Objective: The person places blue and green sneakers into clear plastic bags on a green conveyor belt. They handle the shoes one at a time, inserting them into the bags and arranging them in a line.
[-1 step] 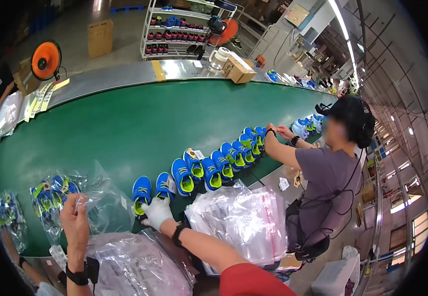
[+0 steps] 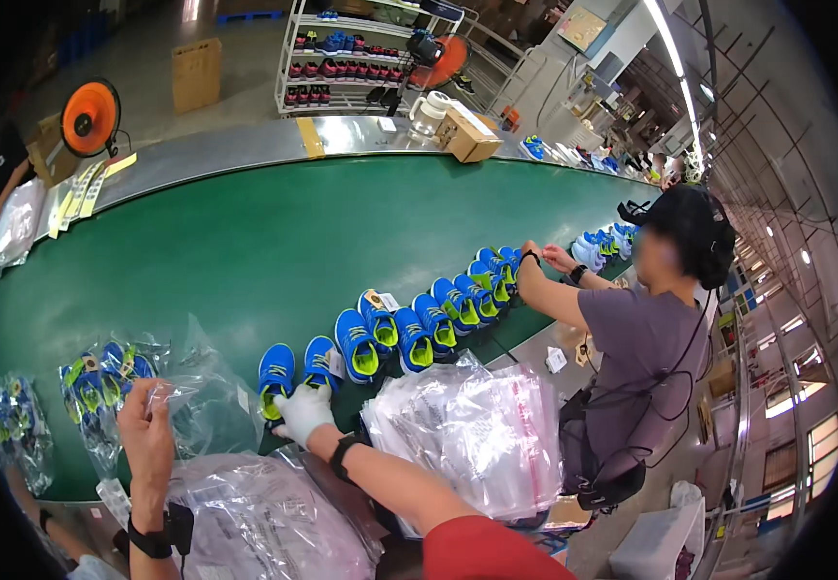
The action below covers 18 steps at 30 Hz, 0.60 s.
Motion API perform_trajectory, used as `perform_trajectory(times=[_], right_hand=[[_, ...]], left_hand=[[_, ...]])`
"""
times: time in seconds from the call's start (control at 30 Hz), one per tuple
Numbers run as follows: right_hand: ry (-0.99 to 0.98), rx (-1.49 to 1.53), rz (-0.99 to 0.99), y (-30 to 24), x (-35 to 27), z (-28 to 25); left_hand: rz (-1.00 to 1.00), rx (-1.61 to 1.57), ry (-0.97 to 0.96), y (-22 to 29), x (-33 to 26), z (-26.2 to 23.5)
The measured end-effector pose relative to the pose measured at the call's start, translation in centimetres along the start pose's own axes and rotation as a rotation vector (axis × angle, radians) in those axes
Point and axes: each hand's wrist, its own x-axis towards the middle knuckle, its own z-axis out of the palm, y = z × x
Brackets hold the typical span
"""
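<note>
My left hand (image 2: 145,425) is bare and pinches the edge of a clear plastic bag (image 2: 211,411), which hangs open to its right above the green belt. In a white glove, my right hand (image 2: 305,414) is closed at the heel end of a pair of blue sneakers with lime linings. The left sneaker (image 2: 276,369) and the right sneaker (image 2: 320,360) stand side by side, a tag on the right one. My gloved fingers hide part of their heels. Left of my left hand lie bagged blue sneakers (image 2: 100,382).
Stacked clear bags (image 2: 255,522) lie before me, with another stack (image 2: 467,435) to the right. A row of blue sneakers (image 2: 414,333) runs along the green belt (image 2: 245,232) to a co-worker (image 2: 646,319). An orange fan (image 2: 90,116) stands at far left; a cardboard box (image 2: 467,135) sits at the back.
My right hand and the left sneaker have shifted very slightly to the left. My left hand stays on the plastic bag.
</note>
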Motion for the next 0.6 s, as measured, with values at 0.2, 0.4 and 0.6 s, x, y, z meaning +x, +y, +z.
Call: perform_trajectory(times=[0.2, 0.4, 0.6], right_hand=[[0.133, 0.111, 0.124, -0.2, 1.6, 2.4], [-0.091, 1.073, -0.063, 7.7, -3.1, -8.7], [0.322, 2.035, -0.785, 8.8, -14.0, -15.9]], left_hand=[[-0.336, -0.235, -0.112, 2.7, -0.2, 0.3], [-0.363, -0.390, -0.090, 3.5, 1.0, 0.7], [-0.337, -0.342, -0.193, 6.7, 1.5, 4.1]])
